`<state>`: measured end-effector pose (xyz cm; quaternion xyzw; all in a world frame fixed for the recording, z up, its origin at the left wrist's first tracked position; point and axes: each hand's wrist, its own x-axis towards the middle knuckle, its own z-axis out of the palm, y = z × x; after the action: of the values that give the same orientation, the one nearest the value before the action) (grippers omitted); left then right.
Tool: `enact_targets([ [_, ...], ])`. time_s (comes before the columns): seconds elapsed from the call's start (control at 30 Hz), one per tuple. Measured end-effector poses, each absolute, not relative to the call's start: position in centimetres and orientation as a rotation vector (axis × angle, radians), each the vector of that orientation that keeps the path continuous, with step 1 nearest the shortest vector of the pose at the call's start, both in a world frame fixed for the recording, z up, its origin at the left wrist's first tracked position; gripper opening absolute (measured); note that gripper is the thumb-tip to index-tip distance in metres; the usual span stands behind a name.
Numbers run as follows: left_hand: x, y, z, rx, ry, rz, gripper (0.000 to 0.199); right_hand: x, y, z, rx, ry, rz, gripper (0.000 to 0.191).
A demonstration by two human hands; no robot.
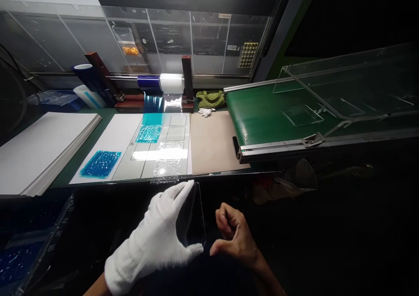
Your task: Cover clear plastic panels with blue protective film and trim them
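Observation:
My left hand (160, 226), in a white glove, grips a thin clear glass panel (196, 217) by its opposite edges between fingers and thumb. The panel is tilted nearly edge-on below the front of the bench. Just right of it is my bare right hand (237, 237), its fingers curled and its thumb apart from them, with nothing visible between. Above the hands, strips of blue film (152, 128) and clear film (172, 156) run from a blue roll (149, 83) and a white roll (172, 83) down over a sheet marked with rectangles (134, 165).
A green conveyor (262, 112) under a clear cover carries another glass panel (303, 115). Brown paper (212, 143) lies beside it. On the left are a white paper stack (42, 147) and a blue film piece (101, 164). A green spotted pouch (211, 99) sits behind.

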<state>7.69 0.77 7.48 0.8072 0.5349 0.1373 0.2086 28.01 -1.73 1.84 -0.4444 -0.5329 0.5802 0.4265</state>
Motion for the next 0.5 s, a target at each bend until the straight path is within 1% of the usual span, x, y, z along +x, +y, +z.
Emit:
enact_targets([
  [0.07,7.6,1.0,7.2,2.235,1.538,0.385,0.114,28.4,-0.6,1.2,-1.138,-1.399,1.468,0.050],
  [0.1,7.5,1.1,7.0,2.226,1.567,0.393,0.114,28.6,0.3,0.6,-1.189,-1.462,1.439,0.041],
  [0.13,7.4,1.3,6.8,2.205,1.605,0.401,0.115,28.7,1.4,-0.1,-1.263,-1.544,1.371,0.030],
  [0.2,7.0,1.5,6.2,2.099,1.684,0.408,0.118,28.9,4.3,-2.0,-1.482,-1.793,1.121,0.009],
  [0.23,6.6,1.7,5.8,1.999,1.710,0.406,0.118,28.9,6.0,-3.1,-1.597,-1.925,0.959,0.011],
  [0.27,6.1,1.8,5.2,1.869,1.719,0.400,0.118,28.8,7.9,-4.2,-1.711,-2.066,0.799,0.021],
  [0.33,4.9,1.9,3.9,1.570,1.677,0.363,0.119,28.6,11.7,-6.0,-1.842,-2.156,0.643,0.036],
  [0.37,4.3,2.1,3.2,1.435,1.640,0.345,0.120,28.5,13.6,-6.8,-1.891,-2.177,0.597,0.040],
  [0.43,3.5,2.4,1.9,1.233,1.593,0.345,0.121,28.4,17.0,-7.7,-1.963,-2.196,0.534,0.042],
  [0.5,3.3,3.1,0.9,1.147,1.621,0.387,0.120,28.4,19.6,-7.9,-2.014,-2.230,0.469,0.040],
])
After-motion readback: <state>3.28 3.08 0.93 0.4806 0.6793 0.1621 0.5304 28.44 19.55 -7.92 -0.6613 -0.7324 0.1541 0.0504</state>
